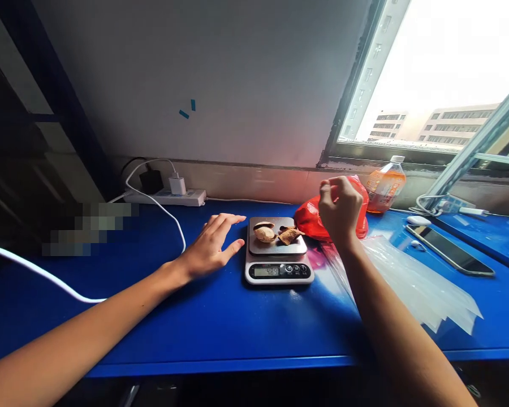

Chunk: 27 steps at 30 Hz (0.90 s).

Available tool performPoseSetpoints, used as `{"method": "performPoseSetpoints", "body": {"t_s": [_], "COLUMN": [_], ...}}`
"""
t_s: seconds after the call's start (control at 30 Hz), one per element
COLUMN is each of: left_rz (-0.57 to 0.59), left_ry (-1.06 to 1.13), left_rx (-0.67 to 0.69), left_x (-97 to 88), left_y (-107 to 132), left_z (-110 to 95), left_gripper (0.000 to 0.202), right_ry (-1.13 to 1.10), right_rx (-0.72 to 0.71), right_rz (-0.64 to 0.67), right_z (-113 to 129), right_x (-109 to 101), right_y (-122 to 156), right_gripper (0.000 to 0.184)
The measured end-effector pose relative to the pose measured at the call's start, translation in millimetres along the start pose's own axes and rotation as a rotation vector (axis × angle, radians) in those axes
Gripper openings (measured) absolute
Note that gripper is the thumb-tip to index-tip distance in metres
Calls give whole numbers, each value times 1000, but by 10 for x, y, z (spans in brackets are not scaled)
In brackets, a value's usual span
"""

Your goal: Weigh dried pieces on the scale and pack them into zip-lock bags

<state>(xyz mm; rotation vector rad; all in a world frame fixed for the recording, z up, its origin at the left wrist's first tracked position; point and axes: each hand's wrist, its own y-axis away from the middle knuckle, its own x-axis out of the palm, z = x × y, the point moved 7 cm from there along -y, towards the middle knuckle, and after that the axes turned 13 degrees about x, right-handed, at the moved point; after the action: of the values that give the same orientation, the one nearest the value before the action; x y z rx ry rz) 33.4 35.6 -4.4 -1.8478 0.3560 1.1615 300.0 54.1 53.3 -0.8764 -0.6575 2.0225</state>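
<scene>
A white kitchen scale (258, 276) with a steel plate sits on the blue table, its small display lit with digits that look like 489. On the plate lie a pale, rounded dried piece (264, 233) with a brown shell and a curled brown dried piece (290, 235). My left hand (210, 243) hovers just left of the scale, fingers spread and holding nothing. To the right, my right hand (341, 206) is raised in front of a red plastic bag (309, 217), its fingers curled closed. Whatever those fingers hold, if anything, is hidden.
Clear plastic bags (419, 282) lie right of my right forearm. Beyond them are a phone (453, 249), a white earbud case (418, 220) and an earbud. A bottle of orange drink (385, 183) stands by the window. A power strip (165, 196) with white cables is at the back left.
</scene>
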Motion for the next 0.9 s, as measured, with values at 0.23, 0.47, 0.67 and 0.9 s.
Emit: {"method": "performPoseSetpoints", "body": {"t_s": [0.23, 0.47, 0.67, 0.9], "left_rz": [42, 35, 37, 54], "left_ry": [31, 31, 36, 36], "left_rx": [12, -20, -29, -48], "left_x": [94, 42, 38, 33], "left_y": [-16, -13, 0, -12], "left_z": [-42, -2, 3, 3], "left_gripper": [42, 41, 42, 42], "right_ry": [493, 494, 440, 95], "right_rx": [163, 97, 240, 380], "right_rz": [426, 641, 540, 454], "right_z": [-608, -665, -813, -765], "right_x": [268, 348, 132, 47], "right_y": [-89, -16, -114, -241], "right_gripper": [28, 30, 40, 26]}}
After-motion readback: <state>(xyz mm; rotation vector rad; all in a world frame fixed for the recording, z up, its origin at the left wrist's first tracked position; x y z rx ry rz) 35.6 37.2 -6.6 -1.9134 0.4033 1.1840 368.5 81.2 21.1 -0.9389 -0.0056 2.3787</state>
